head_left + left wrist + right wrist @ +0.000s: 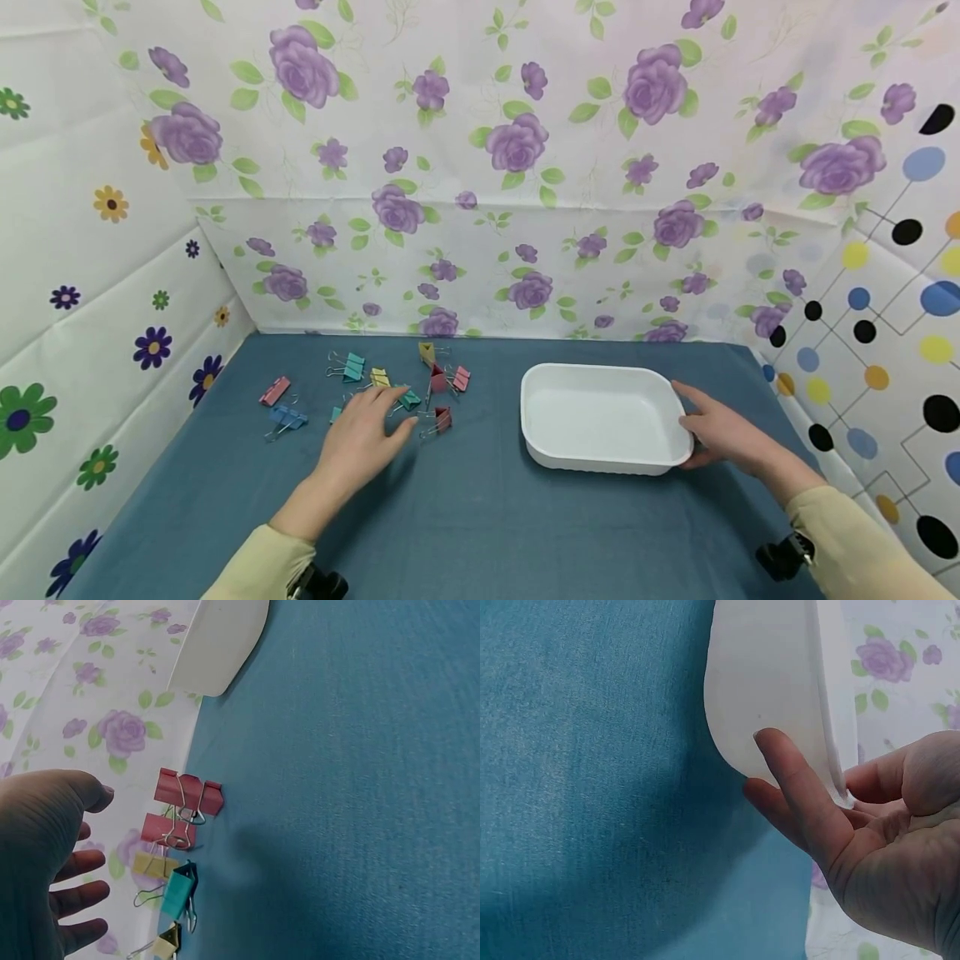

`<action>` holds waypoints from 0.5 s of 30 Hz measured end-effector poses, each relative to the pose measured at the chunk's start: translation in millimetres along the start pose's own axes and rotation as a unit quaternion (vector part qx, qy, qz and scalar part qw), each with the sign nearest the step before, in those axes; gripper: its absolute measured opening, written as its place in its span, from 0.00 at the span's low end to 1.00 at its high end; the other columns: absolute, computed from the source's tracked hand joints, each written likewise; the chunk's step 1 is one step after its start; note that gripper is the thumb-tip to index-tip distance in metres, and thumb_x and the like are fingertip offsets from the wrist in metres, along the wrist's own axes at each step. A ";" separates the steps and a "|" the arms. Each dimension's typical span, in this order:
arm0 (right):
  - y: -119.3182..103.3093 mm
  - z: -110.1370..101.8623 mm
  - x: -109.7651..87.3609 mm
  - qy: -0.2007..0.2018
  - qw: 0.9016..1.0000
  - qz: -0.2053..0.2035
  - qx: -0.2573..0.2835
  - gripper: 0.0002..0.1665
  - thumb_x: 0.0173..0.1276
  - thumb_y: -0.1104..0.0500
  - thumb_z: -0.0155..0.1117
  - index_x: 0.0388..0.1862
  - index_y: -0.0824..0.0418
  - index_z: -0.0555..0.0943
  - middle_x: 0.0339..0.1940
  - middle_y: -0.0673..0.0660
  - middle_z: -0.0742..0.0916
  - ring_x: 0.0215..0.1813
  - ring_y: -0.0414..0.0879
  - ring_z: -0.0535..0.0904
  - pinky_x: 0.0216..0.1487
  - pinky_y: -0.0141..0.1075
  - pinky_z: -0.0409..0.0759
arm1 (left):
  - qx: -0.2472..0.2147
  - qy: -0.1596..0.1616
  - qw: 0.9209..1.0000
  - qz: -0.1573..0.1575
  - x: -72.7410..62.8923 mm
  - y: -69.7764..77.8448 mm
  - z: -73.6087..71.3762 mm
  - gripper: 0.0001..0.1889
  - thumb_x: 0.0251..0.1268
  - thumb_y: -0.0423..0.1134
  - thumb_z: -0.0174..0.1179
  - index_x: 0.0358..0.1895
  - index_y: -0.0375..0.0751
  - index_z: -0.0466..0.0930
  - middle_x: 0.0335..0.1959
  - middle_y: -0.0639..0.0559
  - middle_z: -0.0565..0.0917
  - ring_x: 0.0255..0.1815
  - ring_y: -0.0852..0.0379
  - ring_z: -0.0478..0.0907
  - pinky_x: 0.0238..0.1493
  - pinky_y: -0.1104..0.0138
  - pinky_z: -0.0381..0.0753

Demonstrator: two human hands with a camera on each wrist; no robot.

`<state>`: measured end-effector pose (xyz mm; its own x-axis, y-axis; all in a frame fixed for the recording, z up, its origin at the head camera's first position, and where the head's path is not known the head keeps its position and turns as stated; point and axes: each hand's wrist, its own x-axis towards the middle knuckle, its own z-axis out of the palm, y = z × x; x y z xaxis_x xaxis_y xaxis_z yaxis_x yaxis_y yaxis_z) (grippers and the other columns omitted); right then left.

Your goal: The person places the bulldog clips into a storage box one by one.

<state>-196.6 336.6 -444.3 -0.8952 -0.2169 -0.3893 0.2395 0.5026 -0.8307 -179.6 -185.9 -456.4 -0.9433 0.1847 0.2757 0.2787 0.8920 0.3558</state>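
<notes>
Over a loose group of binder clips, my left hand (358, 437) hovers with relaxed, spread fingers and nothing between them. Around it lie a teal clip (354, 367), a yellow clip (380, 377) and a dark red clip (442, 419). The left wrist view shows a gap between thumb and fingers, with a red clip (187, 792) beyond the thumb. My right hand (723, 429) grips the right end of a white rectangular tray (607, 461). In the right wrist view, fingertips (780, 750) press its outer wall; the thumb lies at the rim.
A pink clip (275, 391) and a blue clip (288, 416) lie farther left, and an ochre clip (427, 353) at the back. The blue-grey cloth (480, 533) covers the table. Patterned sheets (465, 242) stand behind and at both sides.
</notes>
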 end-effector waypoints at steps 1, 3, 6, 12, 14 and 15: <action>0.7 -0.2 -0.1 -0.001 1.000 0.001 0.005 0.42 0.84 0.62 0.43 0.85 0.60 0.33 0.77 0.81 0.48 0.47 0.58 0.83 0.40 0.54 0.87 | 0.001 -0.003 1.000 -0.001 1.0 0.6 0.4 0.28 0.69 0.50 0.68 0.68 0.45 0.78 0.60 0.42 0.79 0.62 0.40 0.75 0.57 0.42 0.77; 1.8 -0.5 -0.3 -0.003 1.000 0.004 0.016 0.43 0.84 0.61 0.43 0.85 0.57 0.32 0.74 0.82 0.53 0.46 0.58 0.83 0.41 0.55 0.87 | 0.005 -0.008 1.000 -0.001 2.9 2.2 0.7 0.27 0.68 0.51 0.68 0.67 0.45 0.79 0.60 0.42 0.79 0.63 0.40 0.74 0.57 0.41 0.77; 2.9 -1.1 0.0 -0.007 1.000 0.009 0.026 0.44 0.84 0.61 0.43 0.85 0.55 0.30 0.69 0.81 0.60 0.45 0.58 0.83 0.42 0.56 0.86 | 0.011 -0.019 1.000 0.000 5.8 4.5 1.3 0.27 0.68 0.52 0.68 0.66 0.45 0.80 0.61 0.42 0.79 0.64 0.39 0.73 0.58 0.41 0.76; 2.1 -2.4 0.5 -0.014 0.999 0.017 0.034 0.44 0.84 0.62 0.43 0.85 0.55 0.30 0.66 0.81 0.62 0.46 0.59 0.83 0.43 0.56 0.86 | 0.022 -0.036 0.999 0.010 10.8 7.6 4.2 0.24 0.67 0.50 0.70 0.63 0.45 0.83 0.56 0.44 0.81 0.60 0.41 0.75 0.58 0.44 0.77; 1.9 -2.5 0.7 -0.016 0.999 0.018 0.036 0.44 0.84 0.62 0.43 0.85 0.55 0.30 0.66 0.81 0.63 0.46 0.59 0.83 0.43 0.56 0.86 | 0.026 -0.039 0.999 0.013 12.6 8.7 5.5 0.23 0.66 0.50 0.71 0.61 0.46 0.84 0.55 0.45 0.81 0.59 0.42 0.75 0.57 0.45 0.77; 1.8 -2.5 0.8 -0.016 0.999 0.018 0.037 0.44 0.84 0.61 0.43 0.85 0.55 0.30 0.66 0.81 0.63 0.46 0.59 0.83 0.43 0.56 0.86 | 0.028 -0.039 0.999 0.014 13.6 9.1 6.2 0.23 0.66 0.49 0.71 0.61 0.46 0.84 0.54 0.45 0.81 0.59 0.42 0.75 0.57 0.45 0.77</action>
<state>-197.9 339.4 -445.2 -0.8729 -0.2272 -0.4318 0.3001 0.4477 -0.8423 -191.0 -172.6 -454.9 -0.9472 0.2397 0.2128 0.2965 0.9076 0.2973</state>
